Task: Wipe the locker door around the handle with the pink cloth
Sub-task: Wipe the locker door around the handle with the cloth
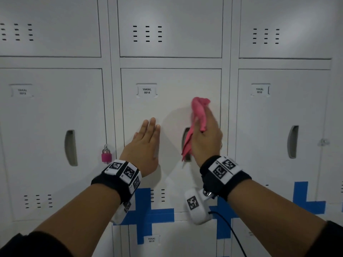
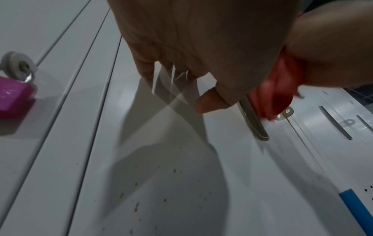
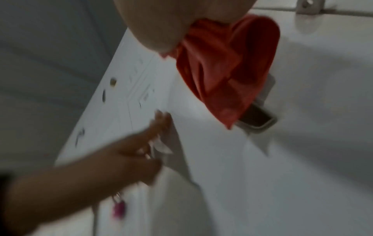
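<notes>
The white locker door [image 1: 167, 108], labelled YAKAL 0014, fills the middle of the head view. Its recessed handle [image 1: 186, 135] sits on the right side, mostly covered. My right hand [image 1: 207, 134] grips the pink cloth [image 1: 197, 115] and holds it against the door over the handle; the cloth [image 3: 226, 68] hangs down across the handle slot [image 3: 260, 118]. My left hand [image 1: 146, 143] lies flat on the door left of the handle, fingers straight [image 2: 145, 67]. The cloth [image 2: 272, 94] shows beside the handle [image 2: 254, 121] in the left wrist view.
A pink padlock [image 1: 106, 155] hangs on the neighbouring locker's hasp at the left, also seen as the padlock [image 2: 14, 99]. Blue tape [image 1: 146, 214] marks the lower doors. More closed lockers surround this door on every side.
</notes>
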Tool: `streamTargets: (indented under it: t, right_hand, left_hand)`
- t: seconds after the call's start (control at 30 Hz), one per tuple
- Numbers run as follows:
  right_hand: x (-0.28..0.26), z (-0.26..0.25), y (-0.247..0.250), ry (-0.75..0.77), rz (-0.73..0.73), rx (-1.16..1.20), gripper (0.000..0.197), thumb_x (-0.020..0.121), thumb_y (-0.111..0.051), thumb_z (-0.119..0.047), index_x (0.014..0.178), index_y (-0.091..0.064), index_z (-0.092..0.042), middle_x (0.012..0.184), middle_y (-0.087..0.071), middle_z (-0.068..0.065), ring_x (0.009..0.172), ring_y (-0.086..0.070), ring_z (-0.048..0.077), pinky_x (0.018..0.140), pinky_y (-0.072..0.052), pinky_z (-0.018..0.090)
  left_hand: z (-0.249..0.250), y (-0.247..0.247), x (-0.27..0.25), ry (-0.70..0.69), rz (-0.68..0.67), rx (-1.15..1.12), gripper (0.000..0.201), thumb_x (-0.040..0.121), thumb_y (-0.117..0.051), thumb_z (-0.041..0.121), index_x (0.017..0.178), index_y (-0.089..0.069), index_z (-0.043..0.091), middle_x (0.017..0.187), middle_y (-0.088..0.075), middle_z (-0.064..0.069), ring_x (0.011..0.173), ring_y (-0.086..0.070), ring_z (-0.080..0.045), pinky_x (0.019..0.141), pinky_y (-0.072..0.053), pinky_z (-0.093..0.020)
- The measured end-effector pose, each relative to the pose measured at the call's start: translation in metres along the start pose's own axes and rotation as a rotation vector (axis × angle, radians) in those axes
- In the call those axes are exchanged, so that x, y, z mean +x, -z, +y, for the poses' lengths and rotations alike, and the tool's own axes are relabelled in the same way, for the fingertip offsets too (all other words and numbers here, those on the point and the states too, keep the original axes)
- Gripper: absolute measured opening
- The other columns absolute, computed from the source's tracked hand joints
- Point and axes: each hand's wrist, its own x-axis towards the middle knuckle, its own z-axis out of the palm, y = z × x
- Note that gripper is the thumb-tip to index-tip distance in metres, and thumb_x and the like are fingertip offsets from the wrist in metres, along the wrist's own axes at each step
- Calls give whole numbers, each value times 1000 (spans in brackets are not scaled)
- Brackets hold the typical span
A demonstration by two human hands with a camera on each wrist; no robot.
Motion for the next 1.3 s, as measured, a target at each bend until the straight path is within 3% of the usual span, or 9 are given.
streamTargets:
  t: [0.1,0.17,0.33,0.47,0.63,0.9,1.1,1.2,1.3]
  right_hand:
    - [-6,28,-19,231,-422,-351,54,101,-37,-31,152,-27,-17,157,-30,4,147,-19,22,120,-24,42]
    - [-14,46,-19,409,-531,-560,62,100,-42,-26,154,-18,-10,161,-11,5,147,2,16,122,-12,44]
    - [-35,73,4,691,-789,-703,62,95,-37,-29,153,-23,-14,159,-19,4,149,-11,21,121,-10,42]
    - [-56,97,33,759,-952,-721,59,92,-44,-33,148,-34,-19,153,-38,4,143,-31,20,116,-27,45]
    - [-56,119,64,794,-925,-789,61,82,-70,-29,139,-50,-19,142,-53,2,131,-50,20,105,-45,47]
    - [-39,89,45,390,-536,-692,59,97,-37,-16,153,-21,-8,160,-19,9,150,-12,19,122,-13,37]
    - [-25,55,13,281,-600,-627,62,101,-27,-30,154,0,-16,154,15,-7,144,20,13,119,9,32]
    - [-39,63,20,404,-655,-773,67,98,-42,-24,155,-7,-13,158,8,-1,147,13,16,118,12,30]
    - [-62,74,32,575,-705,-1068,68,88,-54,-23,149,-30,-5,157,-20,13,147,-19,29,120,-9,42]
  left_hand:
    - [-1,-1,0,0,5,8,89,87,-48,27,150,14,16,157,28,-2,145,23,-20,121,-15,-41]
    - [-2,-1,1,-3,-7,9,92,86,-50,29,150,15,17,156,30,-1,145,24,-19,121,-14,-41]
    - [-3,-1,2,-13,-5,-9,90,86,-48,27,150,14,17,157,28,-1,145,23,-18,121,-15,-40]
    - [-4,-1,2,-10,-22,13,90,88,-48,30,149,17,17,155,32,-1,144,26,-19,121,-9,-40]
    - [-5,-1,2,-5,-29,10,93,85,-49,27,149,19,18,154,34,0,143,28,-18,122,-8,-40]
    - [-4,-5,2,4,-11,15,96,85,-51,29,149,18,18,155,33,0,144,27,-19,121,-16,-41]
    - [-3,-5,3,-2,-20,15,95,85,-51,29,149,19,17,155,33,-1,144,27,-19,121,-14,-43]
    - [-4,-4,2,1,-14,9,95,84,-51,28,149,18,18,155,33,0,144,26,-19,120,-17,-41]
    - [-3,-4,1,4,-16,2,95,84,-50,27,149,18,18,155,33,1,144,26,-17,120,-16,-39]
